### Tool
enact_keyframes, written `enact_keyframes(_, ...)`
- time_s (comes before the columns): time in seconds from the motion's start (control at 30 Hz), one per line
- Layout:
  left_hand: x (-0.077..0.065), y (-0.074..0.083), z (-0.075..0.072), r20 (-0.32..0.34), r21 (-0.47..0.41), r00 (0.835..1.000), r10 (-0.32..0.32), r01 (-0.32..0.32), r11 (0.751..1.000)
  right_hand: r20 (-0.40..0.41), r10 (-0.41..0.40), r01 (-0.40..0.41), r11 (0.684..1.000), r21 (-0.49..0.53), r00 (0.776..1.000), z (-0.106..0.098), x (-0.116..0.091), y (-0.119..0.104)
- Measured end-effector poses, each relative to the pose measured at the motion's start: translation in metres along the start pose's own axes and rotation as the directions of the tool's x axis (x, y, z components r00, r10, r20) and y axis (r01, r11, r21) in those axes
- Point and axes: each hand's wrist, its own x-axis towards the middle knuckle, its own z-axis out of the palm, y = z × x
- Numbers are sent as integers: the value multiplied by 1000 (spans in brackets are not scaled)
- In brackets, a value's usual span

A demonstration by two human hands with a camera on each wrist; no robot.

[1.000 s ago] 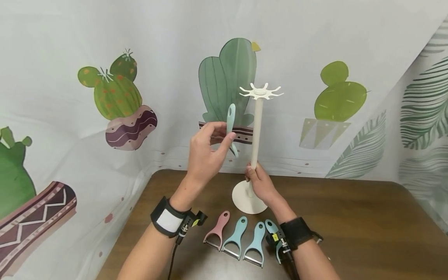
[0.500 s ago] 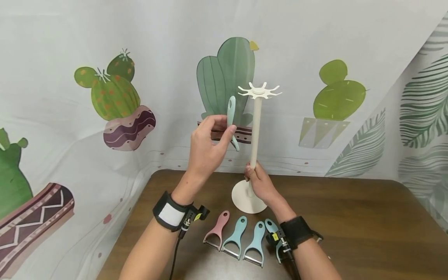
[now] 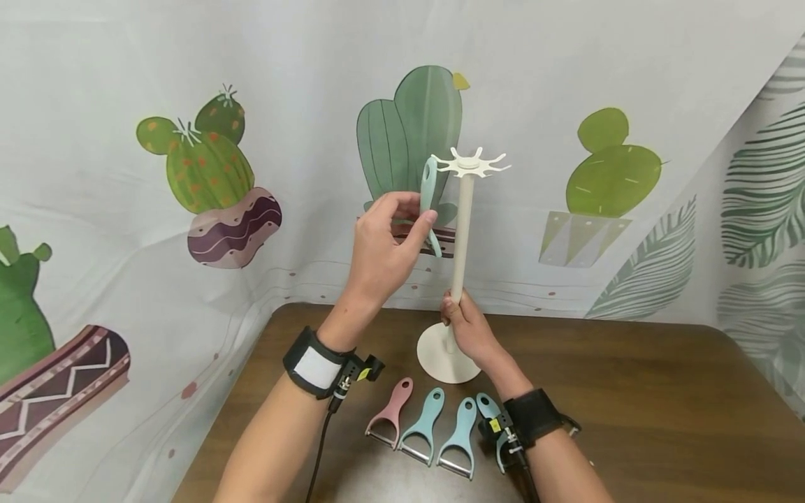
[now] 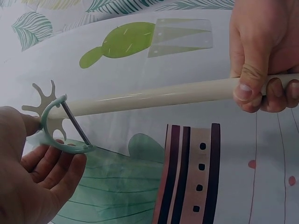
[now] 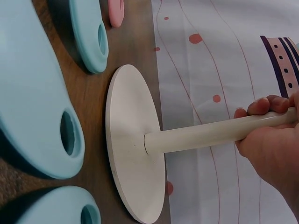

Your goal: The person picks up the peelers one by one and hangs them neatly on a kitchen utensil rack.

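My left hand (image 3: pixel 385 246) pinches a light blue Y-shaped peeler (image 3: pixel 428 183) between thumb and fingers, handle end up. The handle's holed end is right at the tip of a left hook on the white hanging stand (image 3: pixel 462 241). In the left wrist view the peeler's metal blade (image 4: pixel 76 123) faces the pole, and its handle is mostly hidden by the hand. My right hand (image 3: pixel 470 327) grips the pole low down, above the round base (image 5: pixel 135 154), which rests on the table. Several slim hooks (image 3: pixel 468 165) fan out from the stand's top, with nothing hanging on them.
On the brown table (image 3: pixel 629 391) in front of the base lie a pink peeler (image 3: pixel 398 404) and two light blue ones, the left (image 3: pixel 429 419) and the right (image 3: pixel 464 423). Another blue peeler (image 3: pixel 485 404) is partly covered by the right wrist strap. A cactus-print cloth (image 3: pixel 302 175) hangs behind.
My left hand has raised the peeler and brought it rightward, up to the stand's hooks. The right hand stays on the pole, and the stand has not moved.
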Motion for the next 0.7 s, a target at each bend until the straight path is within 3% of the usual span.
enact_keyframes(0.23, 5, -3, 3, 2, 11, 1000, 6, -6, 1000, 0, -10, 10, 1000, -13, 1000, -2, 2, 4)
enact_keyframes(0.7, 5, -8, 12, 45, -23, 999, -10, 11, 1000, -7, 61, -61, 997, 56, 998, -3, 13, 3)
